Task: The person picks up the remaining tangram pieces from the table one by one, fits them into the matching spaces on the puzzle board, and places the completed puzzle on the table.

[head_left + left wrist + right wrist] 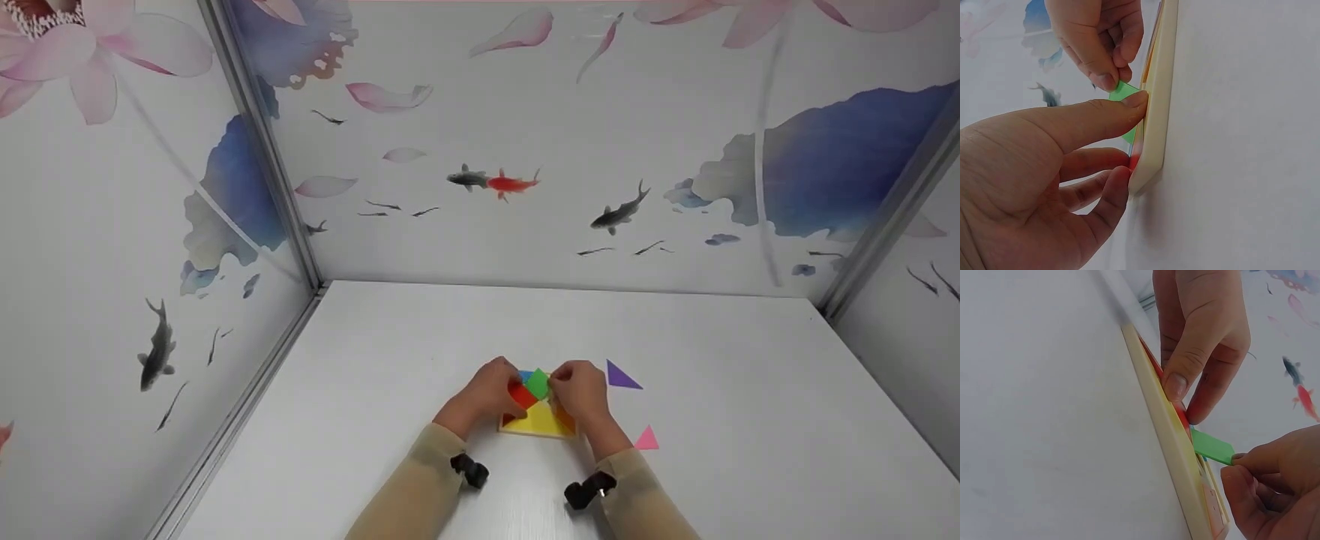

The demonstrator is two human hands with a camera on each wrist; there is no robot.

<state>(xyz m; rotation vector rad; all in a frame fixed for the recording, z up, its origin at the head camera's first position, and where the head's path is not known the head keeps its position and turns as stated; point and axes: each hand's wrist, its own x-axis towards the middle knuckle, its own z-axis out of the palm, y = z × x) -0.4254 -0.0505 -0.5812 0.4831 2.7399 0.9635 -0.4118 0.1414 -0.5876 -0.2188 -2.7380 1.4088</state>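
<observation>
A shallow cream tray point(1158, 410) with flat tangram pieces lies on the white table. My left hand point(493, 390) is at its left side, thumb and fingers on either side of a red piece point(523, 395). Between the thumb and fingers of my right hand point(581, 390), a green square piece point(1213, 446) is pinched by one corner, tilted up above the tray's far part. A large yellow piece point(541, 421) fills the near middle. Some blue point(526, 374) shows behind the red. The right-hand part of the tray is partly hidden by my right hand.
On the table to the right of the tray lie a purple triangle point(622, 376) and, nearer me, a pink triangle point(647, 439). White panels point(480, 247) printed with fish and lotus enclose the table at the back and sides.
</observation>
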